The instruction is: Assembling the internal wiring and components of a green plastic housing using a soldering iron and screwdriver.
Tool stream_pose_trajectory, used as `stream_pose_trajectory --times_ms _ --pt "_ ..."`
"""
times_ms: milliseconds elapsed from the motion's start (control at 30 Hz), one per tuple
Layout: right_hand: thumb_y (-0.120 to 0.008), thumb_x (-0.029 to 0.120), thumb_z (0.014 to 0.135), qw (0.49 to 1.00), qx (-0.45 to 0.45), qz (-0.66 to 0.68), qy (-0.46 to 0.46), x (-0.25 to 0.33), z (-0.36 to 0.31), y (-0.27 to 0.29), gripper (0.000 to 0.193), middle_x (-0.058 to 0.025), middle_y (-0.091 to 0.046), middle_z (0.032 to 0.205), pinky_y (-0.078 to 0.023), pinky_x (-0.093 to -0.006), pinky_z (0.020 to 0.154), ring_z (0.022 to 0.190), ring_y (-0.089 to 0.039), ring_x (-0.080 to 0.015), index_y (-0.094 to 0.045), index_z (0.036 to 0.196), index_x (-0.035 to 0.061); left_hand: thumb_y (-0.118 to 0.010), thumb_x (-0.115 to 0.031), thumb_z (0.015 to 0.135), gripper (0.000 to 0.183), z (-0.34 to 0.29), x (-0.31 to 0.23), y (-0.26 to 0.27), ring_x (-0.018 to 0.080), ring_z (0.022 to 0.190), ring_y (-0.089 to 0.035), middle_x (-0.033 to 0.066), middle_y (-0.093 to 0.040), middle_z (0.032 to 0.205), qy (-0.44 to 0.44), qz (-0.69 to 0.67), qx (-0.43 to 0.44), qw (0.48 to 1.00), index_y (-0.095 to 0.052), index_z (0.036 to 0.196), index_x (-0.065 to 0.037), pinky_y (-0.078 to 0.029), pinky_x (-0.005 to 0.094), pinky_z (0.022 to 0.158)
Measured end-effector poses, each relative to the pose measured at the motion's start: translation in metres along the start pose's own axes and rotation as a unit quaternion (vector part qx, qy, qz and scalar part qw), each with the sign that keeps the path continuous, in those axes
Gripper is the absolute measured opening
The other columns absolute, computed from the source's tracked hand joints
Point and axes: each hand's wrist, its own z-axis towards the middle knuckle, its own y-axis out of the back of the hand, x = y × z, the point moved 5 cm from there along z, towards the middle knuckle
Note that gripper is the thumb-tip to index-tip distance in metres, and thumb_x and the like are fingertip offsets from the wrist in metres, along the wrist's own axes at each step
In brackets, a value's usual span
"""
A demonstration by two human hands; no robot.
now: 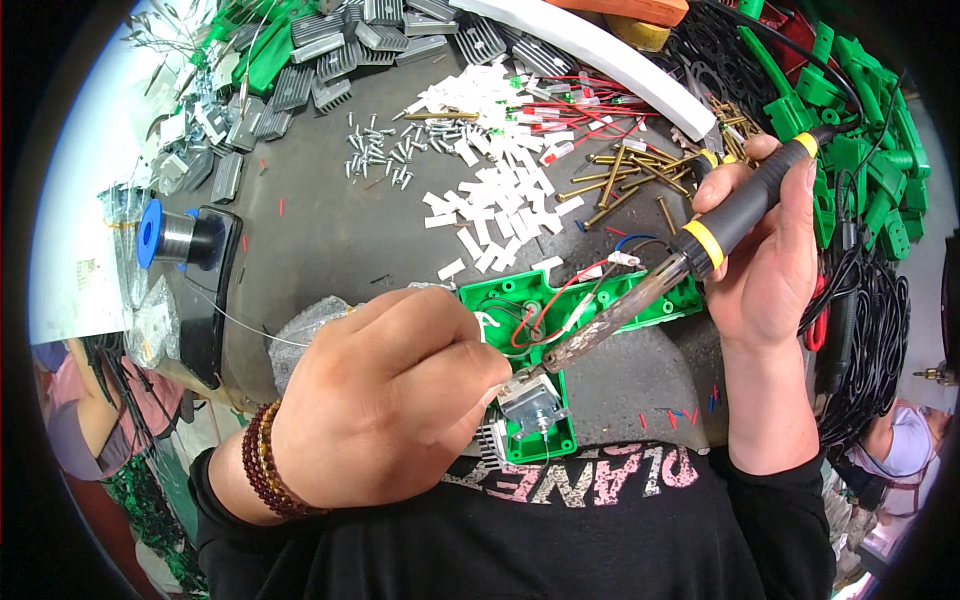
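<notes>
My right hand [765, 285] is wrapped round the black and yellow handle of a soldering iron [752, 205]. Its discoloured metal barrel slants down to the left. The iron's tip is at a grey metal-and-clear switch-like part [535, 405] in an open green plastic housing [655, 302]. My left hand [385, 395] is closed in a pinch beside that part. Thin solder wire [225, 310] runs from a blue spool [152, 235] into this hand; the fingertips partly hide the joint. Red, black and white wires [540, 325] lie inside the housing.
White sleeve pieces [500, 200], silver screws [375, 150] and long brass screws [615, 180] lie beyond the housing. Grey finned heat sinks [340, 55] are piled far left, green plastic parts [880, 160] far right. Black cables [870, 330] hang at the right; other people are at both edges.
</notes>
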Motion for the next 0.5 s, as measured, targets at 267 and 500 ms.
stream_pose_trajectory --times_ms 267,500 --pt "-0.033 0.045 0.109 1.000 0.000 0.007 -0.001 -0.0005 0.0001 -0.0014 0.045 -0.0193 -0.069 0.083 -0.045 -0.0256 0.046 0.047 -0.052 -0.0149 -0.051 0.121 0.0053 -0.072 -0.003 0.069 0.018 0.0035 -0.0031 0.0017 0.0272 0.065 -0.058 0.0098 -0.059 0.082 -0.010 0.007 -0.007 1.000 -0.069 0.086 -0.006 -0.046 0.0367 0.058" --pt "-0.032 0.044 0.109 1.000 -0.001 0.010 0.003 0.0003 0.0003 -0.0016 0.045 -0.0196 -0.069 0.084 -0.045 -0.0252 0.046 0.047 -0.053 -0.0152 -0.051 0.121 0.0053 -0.069 0.001 0.066 0.023 0.0066 -0.0039 -0.0018 0.0263 0.064 -0.057 0.0103 -0.058 0.082 -0.037 0.005 -0.010 0.999 -0.071 0.088 -0.006 -0.045 0.0364 0.056"
